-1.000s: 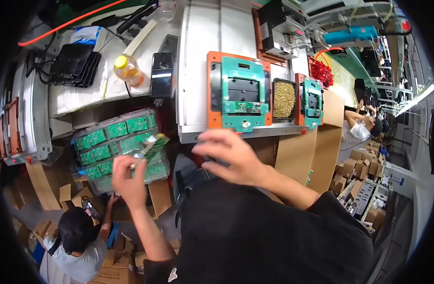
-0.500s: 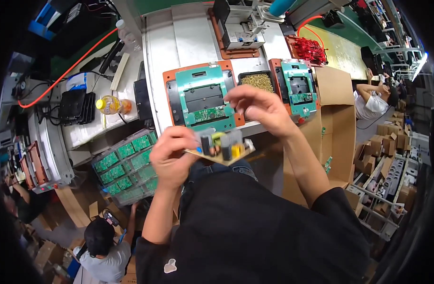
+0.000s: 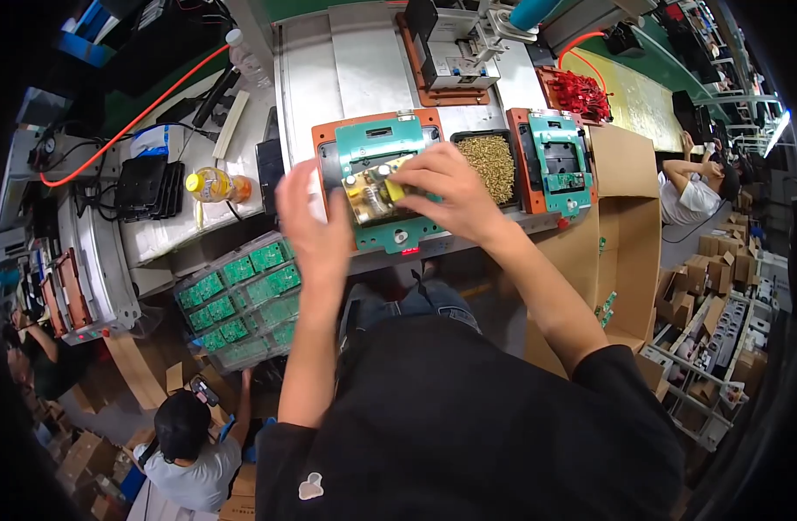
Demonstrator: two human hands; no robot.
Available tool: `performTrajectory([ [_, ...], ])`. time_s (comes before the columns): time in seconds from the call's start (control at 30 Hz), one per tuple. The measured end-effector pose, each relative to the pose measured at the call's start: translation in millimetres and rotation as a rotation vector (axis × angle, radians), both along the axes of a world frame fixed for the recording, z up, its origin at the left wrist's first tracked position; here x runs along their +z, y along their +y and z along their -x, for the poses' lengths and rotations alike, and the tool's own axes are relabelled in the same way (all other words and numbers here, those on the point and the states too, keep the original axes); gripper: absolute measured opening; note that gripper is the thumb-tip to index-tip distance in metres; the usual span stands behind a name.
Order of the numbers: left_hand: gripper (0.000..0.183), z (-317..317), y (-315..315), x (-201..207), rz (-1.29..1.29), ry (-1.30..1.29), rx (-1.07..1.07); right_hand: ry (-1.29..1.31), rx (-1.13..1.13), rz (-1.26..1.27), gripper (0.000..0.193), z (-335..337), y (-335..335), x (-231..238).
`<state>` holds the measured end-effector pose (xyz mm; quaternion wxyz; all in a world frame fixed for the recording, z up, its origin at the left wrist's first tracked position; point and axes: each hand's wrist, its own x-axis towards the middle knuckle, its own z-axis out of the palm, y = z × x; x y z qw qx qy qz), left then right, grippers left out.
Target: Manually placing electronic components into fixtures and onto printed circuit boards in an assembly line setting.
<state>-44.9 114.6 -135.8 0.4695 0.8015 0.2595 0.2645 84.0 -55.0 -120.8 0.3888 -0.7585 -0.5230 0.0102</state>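
Observation:
My right hand [image 3: 450, 189] pinches the right side of a circuit board [image 3: 368, 201] carrying tall capacitors and yellow parts. The board lies over the green plate [image 3: 390, 236] of an orange-edged fixture and hides much of its recess. Beside the board's left edge is my left hand [image 3: 311, 221], blurred, its fingers stretched out and its thumb apart. It seems to hold nothing; whether it touches the board I cannot tell.
Right of the fixture sit a black tray of brass-coloured screws [image 3: 489, 167] and a second green fixture [image 3: 559, 165]. An open cardboard box [image 3: 628, 260] stands at right. Green boards [image 3: 242, 300] fill a clear tray at left, below a yellow-capped bottle [image 3: 216, 186].
The circuit board has moved forward from near my body onto the fixture and now lies flatter. My right hand has taken hold of it; my left hand has moved forward and let go.

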Motion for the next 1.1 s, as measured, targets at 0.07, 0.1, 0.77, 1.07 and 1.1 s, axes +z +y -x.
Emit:
performTrajectory([
  [0.07, 0.042, 12, 23, -19, -0.068, 0.021, 0.121, -0.053, 0.020, 0.023, 0.033, -8, 8, -25],
  [0.1, 0.042, 15, 20, -21, -0.064, 0.027, 0.120, -0.044, -0.015, 0.032, 0.033, -6, 7, -29],
  [0.77, 0.027, 1, -2, -18, -0.376, -0.139, -0.275, 0.118, 0.026, 0.031, 0.041, -2, 1, -12],
  [1.07, 0.024, 9, -7, -19, -0.409, -0.080, -0.273, 0.080, 0.071, 0.092, 0.041, -4, -1, -15],
  [1.1, 0.024, 8, -8, -18, -0.400, -0.081, -0.250, 0.079, 0.068, 0.093, 0.041, -5, 0, -17],
])
